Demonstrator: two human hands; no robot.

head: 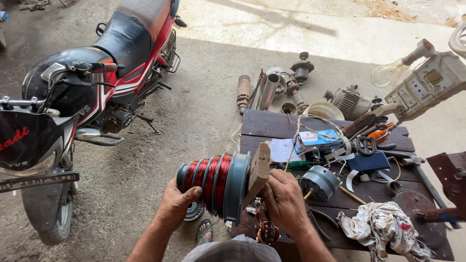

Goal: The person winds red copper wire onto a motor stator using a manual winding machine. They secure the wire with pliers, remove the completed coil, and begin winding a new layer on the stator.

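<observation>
Lower centre: red wire spool gripped between left hand and right hand, fingers clenched; cluttered wooden bench right, motorcycle upper left, concrete floor.

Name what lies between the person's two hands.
In the head view, a grey former wound with red wire sits between the left hand and the right hand.

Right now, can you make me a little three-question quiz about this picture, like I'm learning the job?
1. True or false: the wire on the stepped former is red.
2. Which hand grips the former's narrow end? A) left hand B) right hand
3. What lies on the dark workbench nearest the right hand: the small grey motor or the patterned rag?

Key: 1 true. 2 A. 3 the small grey motor.
</observation>
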